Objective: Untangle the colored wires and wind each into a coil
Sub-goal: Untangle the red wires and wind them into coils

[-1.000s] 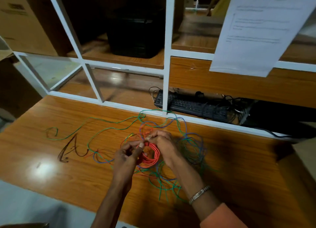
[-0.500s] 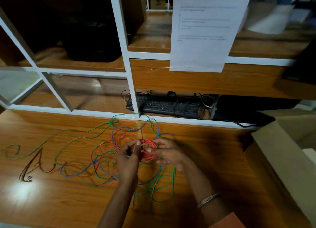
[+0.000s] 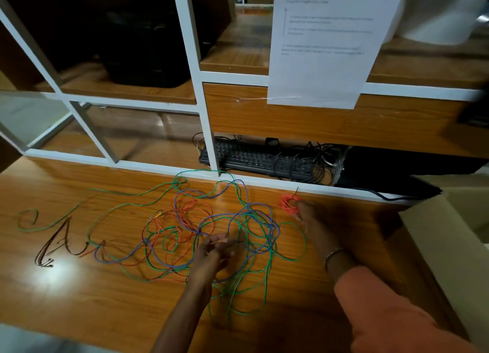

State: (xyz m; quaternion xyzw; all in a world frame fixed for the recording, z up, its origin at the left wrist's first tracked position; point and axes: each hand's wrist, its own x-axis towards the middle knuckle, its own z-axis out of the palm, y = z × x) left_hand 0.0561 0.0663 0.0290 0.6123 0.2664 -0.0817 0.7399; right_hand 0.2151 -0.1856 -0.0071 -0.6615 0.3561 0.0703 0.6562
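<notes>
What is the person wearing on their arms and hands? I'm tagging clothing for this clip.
The right arm has a salmon-orange sleeve and a thin metal bracelet at the wrist. The left arm is bare as far as visible. Both hands are ungloved.

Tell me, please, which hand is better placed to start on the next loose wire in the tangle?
Probably the left hand: it already pinches a thin orange wire end over the tangled coloured wires, while the right hand is off at the finished red coil.

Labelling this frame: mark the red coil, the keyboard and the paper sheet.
red coil [image 3: 289, 204], head view, on its wound loops.
keyboard [image 3: 254, 158], head view, on its keys.
paper sheet [image 3: 322, 61], head view, on its middle.
</notes>
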